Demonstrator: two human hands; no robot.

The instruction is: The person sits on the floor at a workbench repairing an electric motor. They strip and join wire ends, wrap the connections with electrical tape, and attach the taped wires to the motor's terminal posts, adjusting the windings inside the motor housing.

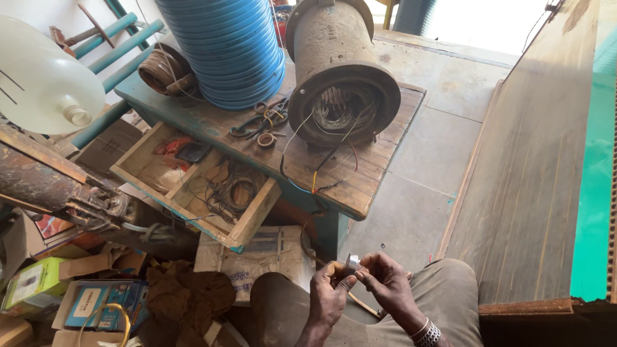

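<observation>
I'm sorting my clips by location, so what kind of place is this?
Most likely a small motor repair workshop: a big motor housing with exposed wire windings lies on a worn workbench, beside scissors, with an open drawer of wires.

Grey concrete floor (418, 193), sunlit at top. Worn wooden workbench (360, 173) with teal frame, drawer (193, 186) pulled open. Long weathered plank (533, 160) leaning along right, teal wall (594, 193) beside it. Cardboard boxes (83, 302) heaped lower left. Daylight strong from upper right.
</observation>
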